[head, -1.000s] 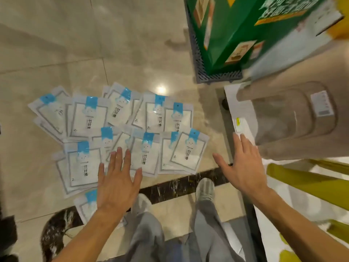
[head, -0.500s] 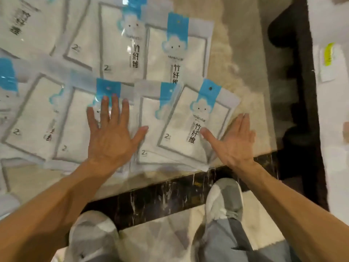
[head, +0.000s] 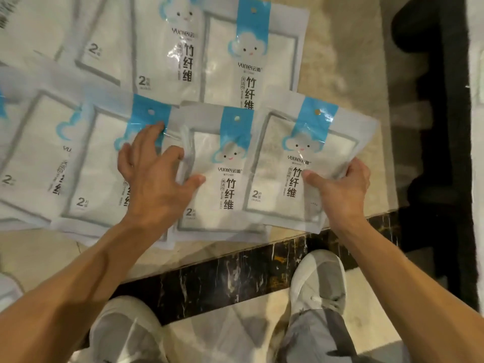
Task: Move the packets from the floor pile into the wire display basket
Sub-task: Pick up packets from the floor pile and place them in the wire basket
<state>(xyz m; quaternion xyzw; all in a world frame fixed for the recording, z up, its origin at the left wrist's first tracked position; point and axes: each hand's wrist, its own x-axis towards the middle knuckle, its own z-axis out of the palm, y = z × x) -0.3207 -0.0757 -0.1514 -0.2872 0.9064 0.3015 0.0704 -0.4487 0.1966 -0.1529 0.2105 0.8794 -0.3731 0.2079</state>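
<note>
- Down on the marble floor, the packets [head: 162,61] lie fanned out and overlapping — flat white pouches with blue cloud headers, just beyond the dark inlay strip [head: 235,265] and the person's shoes [head: 318,279].
- right hand [head: 340,187] pinches the rightmost packet [head: 309,163] at its right edge, thumb on the front face, fingers curled behind. That edge looks slightly raised off the tile.
- left hand [head: 154,174] is spread, fingers bent, touching the seam between the middle packet [head: 222,174] and the left packet [head: 104,163]; thumb rests on the middle one. It doesn't look like it's gripping anything yet.
- Handling guess: light, floppy, glossy film (probably slippery against each other), so a stack could slide apart. Best bet is an edge or corner pinch, or squaring several together and clamping both sides.
- Room: bare tile to the right of the pile — then a dark base [head: 432,127] close by on that side. Plenty of free edges along the near row.
- Wire basket isn't in view, so all packets seen are on the floor.
</note>
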